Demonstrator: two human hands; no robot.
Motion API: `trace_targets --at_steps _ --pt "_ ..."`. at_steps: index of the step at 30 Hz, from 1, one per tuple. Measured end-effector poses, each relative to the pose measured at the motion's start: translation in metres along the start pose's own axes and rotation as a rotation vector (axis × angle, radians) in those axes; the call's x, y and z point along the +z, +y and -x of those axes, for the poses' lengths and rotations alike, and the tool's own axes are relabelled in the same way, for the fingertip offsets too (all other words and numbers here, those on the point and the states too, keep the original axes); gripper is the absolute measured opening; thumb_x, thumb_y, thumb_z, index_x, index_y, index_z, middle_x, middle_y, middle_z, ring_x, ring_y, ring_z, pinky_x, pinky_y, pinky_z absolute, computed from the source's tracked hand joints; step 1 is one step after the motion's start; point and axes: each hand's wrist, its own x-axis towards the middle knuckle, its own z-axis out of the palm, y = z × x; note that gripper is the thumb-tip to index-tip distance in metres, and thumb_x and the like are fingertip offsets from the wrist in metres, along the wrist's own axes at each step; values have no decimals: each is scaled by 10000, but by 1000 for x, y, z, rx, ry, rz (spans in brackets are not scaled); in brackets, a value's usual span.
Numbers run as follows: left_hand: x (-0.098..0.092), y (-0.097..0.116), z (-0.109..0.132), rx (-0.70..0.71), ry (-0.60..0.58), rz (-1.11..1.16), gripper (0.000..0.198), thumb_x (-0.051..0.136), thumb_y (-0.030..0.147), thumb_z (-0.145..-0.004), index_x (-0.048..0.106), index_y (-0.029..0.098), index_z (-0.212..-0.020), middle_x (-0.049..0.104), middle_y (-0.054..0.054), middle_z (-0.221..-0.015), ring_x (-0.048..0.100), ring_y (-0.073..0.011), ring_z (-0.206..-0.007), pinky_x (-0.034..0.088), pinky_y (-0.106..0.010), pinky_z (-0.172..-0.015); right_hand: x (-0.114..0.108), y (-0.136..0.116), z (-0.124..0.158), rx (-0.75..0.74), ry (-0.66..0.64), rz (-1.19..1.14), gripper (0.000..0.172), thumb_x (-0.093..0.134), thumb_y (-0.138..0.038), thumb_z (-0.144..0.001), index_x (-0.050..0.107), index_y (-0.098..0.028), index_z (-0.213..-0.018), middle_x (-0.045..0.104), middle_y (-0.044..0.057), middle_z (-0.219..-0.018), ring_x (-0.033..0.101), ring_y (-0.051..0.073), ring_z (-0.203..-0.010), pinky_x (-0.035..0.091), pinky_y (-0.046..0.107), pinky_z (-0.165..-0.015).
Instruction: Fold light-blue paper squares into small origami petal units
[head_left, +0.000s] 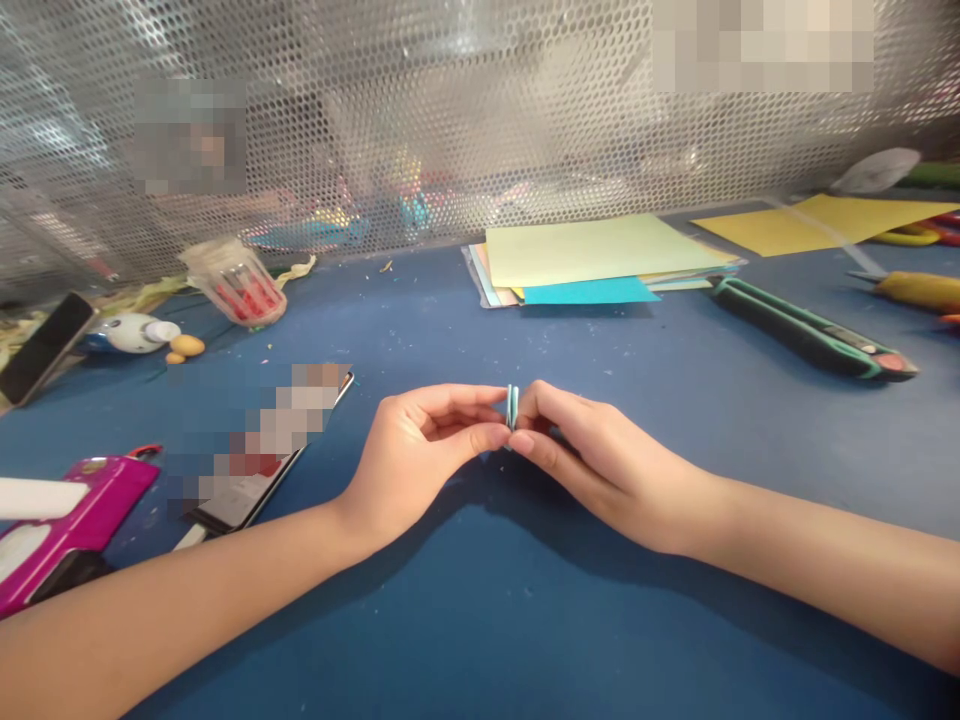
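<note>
A small light-blue folded piece (512, 406), seemingly of paper, is held upright between my hands over the blue table (480, 620). On its left side, my left hand (420, 450) pinches it with the fingertips and thumb. From the right, my right hand (600, 450) grips it between thumb and bent index finger. Both thumbs meet near its lower end. The fingers partly cover it, so its full shape is hidden.
Behind my hands lies a stack of coloured paper (592, 250). A green-black cutter (810, 330) and yellow sheet (817, 223) are at right. At left are a phone (240, 495), a magenta tool (105, 510) and a plastic cup (238, 285). Perforated metal mesh (465, 120) stands behind.
</note>
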Motion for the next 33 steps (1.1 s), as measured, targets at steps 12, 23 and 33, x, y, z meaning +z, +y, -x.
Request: trace_targets --at_steps 12,23,33 --pt "-1 3 -2 -42 -53 46 256 882 157 -699 826 233 -937 793 28 -717 725 -132 -692 602 -260 -760 -2 0 0 31 -25 -86 251 436 -268 -1028 408 -246 -779 450 -53 -637 411 126 -547 342 240 -496" --pt "-2 7 -2 -114 -59 114 627 874 153 -709 657 257 -1288 710 69 -670 680 -117 -677 553 -222 -693 -4 -2 1 34 -64 -109 239 374 -231 -1031 344 -254 -795 472 -56 -648 388 111 -529 370 235 -493" --pt "4 8 0 -50 -154 79 370 735 94 -827 393 226 -776 700 71 -748 615 -75 -689 506 -193 -677 -1 3 1 121 -25 -212 236 465 -224 -905 355 -238 -697 322 -77 -598 262 95 -529 258 221 -450"
